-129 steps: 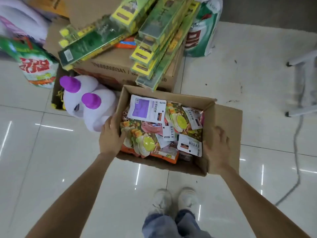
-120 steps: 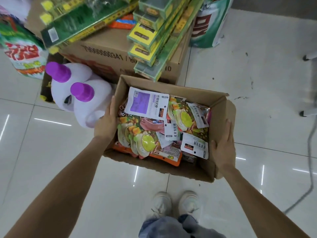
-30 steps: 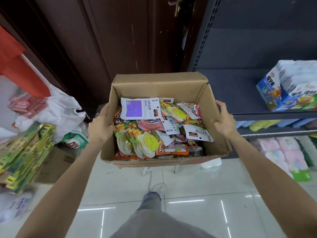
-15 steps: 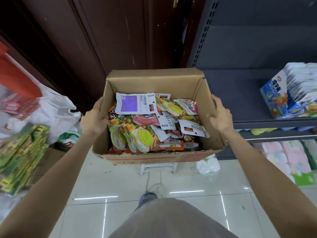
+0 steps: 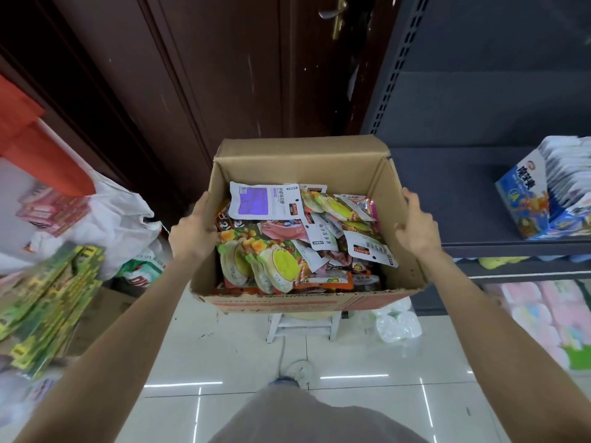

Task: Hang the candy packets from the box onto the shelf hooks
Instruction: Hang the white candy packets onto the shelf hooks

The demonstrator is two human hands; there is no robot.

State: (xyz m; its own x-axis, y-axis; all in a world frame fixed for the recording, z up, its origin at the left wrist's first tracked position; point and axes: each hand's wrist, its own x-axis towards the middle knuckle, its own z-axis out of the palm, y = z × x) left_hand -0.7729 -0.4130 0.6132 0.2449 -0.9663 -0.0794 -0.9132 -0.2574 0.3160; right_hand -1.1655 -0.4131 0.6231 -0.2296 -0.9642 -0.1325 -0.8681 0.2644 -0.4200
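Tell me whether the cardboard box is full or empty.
Nearly full: candy packets pile almost to the rim of the cardboard box.

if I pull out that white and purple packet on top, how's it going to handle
The packet is probably floppy: it lies thin and flat over the pile. Likely light, a slim pouch. Its glossy film may be slippery, so pinch an edge.

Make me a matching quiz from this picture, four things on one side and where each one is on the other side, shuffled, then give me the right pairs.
Things:
1. candy packets
2. blue carton
3. white stool
4. left hand

Places:
A. on the dark shelf
B. on the floor under the box
C. inside the box
D. on the box's left wall

Pairs: 1-C, 2-A, 3-B, 4-D
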